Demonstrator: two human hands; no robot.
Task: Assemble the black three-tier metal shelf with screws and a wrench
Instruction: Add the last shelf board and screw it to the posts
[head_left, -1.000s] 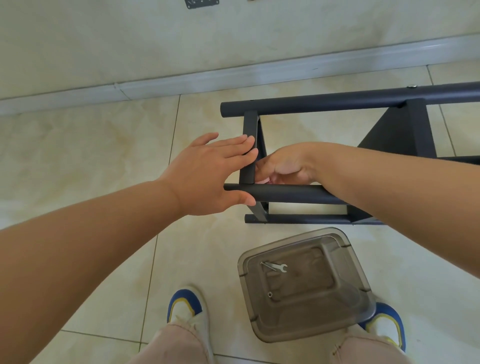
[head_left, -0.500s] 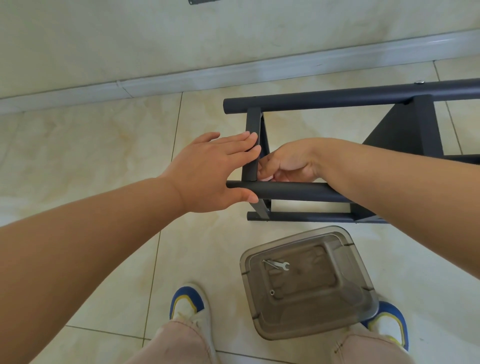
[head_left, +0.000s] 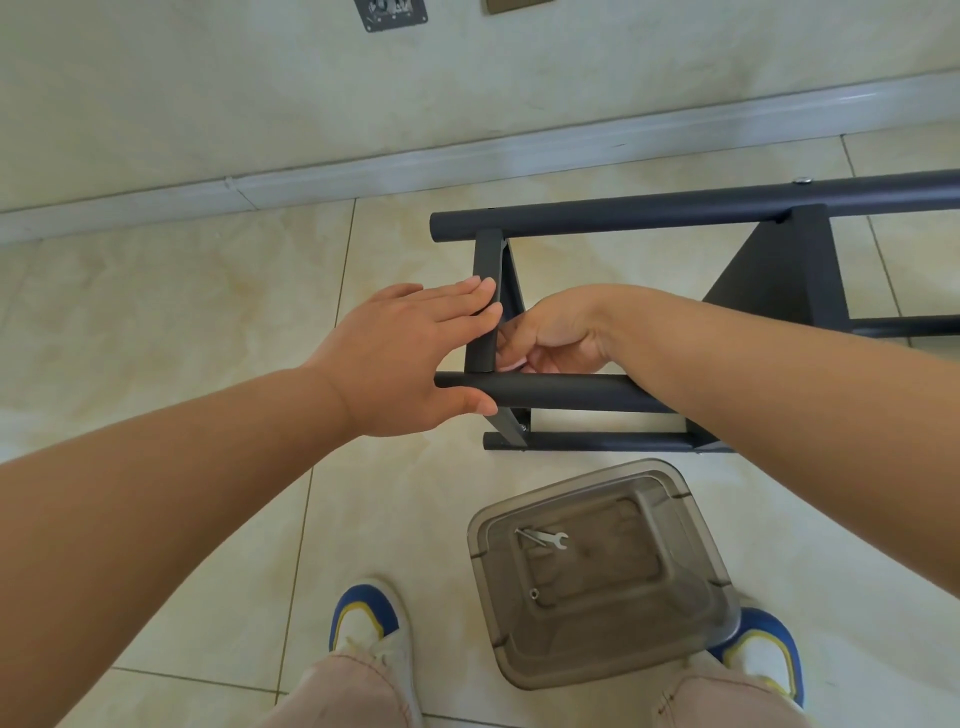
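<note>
The black metal shelf frame (head_left: 675, 208) lies on its side on the tiled floor. My left hand (head_left: 395, 358) rests at its left end, straight fingers against the short crossbar (head_left: 485, 265) and thumb under the near tube (head_left: 571, 392). My right hand (head_left: 556, 332) reaches in behind that crossbar. Its curled fingertips pinch something small at the joint, which the fingers hide. A small silver wrench (head_left: 545, 538) and a loose nut (head_left: 534, 593) lie in a clear grey plastic container (head_left: 691, 623) on the floor below the frame.
A black shelf panel (head_left: 779, 275) sits fixed between the tubes at the right. The wall and its baseboard (head_left: 467, 156) run close behind the frame. My two shoes (head_left: 363, 618) flank the container. Bare tiles spread to the left.
Both hands stay at the same joint. The right hand's fingers have shifted slightly at the joint, and the view has tilted up a little.
</note>
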